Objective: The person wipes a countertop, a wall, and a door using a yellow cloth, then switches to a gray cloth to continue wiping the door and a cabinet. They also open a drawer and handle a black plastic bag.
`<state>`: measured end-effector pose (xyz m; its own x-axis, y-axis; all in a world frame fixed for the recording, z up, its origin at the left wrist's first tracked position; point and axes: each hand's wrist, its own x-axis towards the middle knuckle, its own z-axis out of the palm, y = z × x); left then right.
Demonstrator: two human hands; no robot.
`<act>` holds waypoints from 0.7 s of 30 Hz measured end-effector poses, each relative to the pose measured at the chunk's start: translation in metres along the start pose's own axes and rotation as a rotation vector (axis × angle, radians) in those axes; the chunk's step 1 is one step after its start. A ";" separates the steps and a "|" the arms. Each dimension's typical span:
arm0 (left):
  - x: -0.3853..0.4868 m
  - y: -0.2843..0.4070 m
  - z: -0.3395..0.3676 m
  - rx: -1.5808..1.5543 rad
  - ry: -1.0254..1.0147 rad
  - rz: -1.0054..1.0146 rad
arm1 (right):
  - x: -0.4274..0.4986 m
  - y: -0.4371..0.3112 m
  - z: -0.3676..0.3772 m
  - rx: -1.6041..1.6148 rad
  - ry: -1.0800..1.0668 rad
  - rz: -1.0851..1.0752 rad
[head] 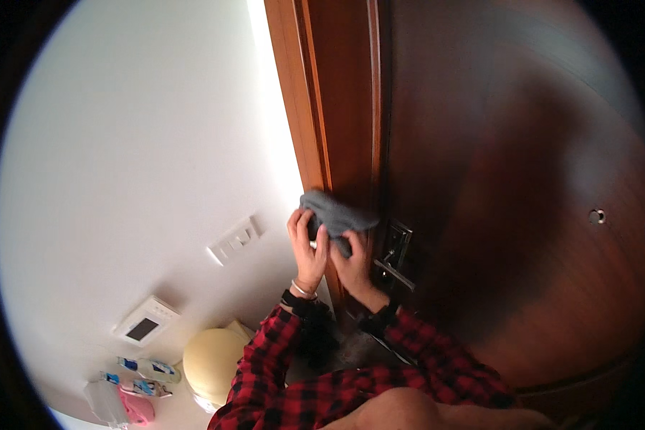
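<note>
A dark grey cloth (336,215) is held in both hands in front of the wooden door frame (349,134). My left hand (309,247) grips its left part, with the fingers curled over it. Lower on the right side of the cloth, my right hand (352,263) has its fingers bent around the fabric. The cloth looks slightly blurred, and whether it touches the frame I cannot tell. Just right of my right hand is the metal door handle (395,273) on the dark brown door (489,188).
On the white wall at left are a switch panel (234,240) and a wall unit with a small screen (146,321). Below stand a rounded cream object (215,365), plastic bottles (150,369) and a pink item (137,407). A round door viewer (597,216) is at far right.
</note>
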<state>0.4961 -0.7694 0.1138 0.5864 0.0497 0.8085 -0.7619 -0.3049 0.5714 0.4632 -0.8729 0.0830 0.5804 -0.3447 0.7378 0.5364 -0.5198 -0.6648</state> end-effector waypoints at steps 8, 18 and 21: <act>0.129 0.063 -0.002 0.100 0.019 0.275 | 0.146 -0.062 -0.030 -0.327 0.136 -0.420; 0.315 0.148 0.001 0.154 0.357 0.651 | 0.338 -0.158 -0.036 -0.056 0.127 -0.760; 0.392 0.199 -0.005 0.186 0.441 0.793 | 0.407 -0.207 -0.050 -0.078 0.161 -0.803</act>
<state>0.5730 -0.8057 0.5455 -0.2742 0.1070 0.9557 -0.8171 -0.5500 -0.1729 0.5581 -0.9444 0.5269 -0.0602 0.0512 0.9969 0.7032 -0.7067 0.0787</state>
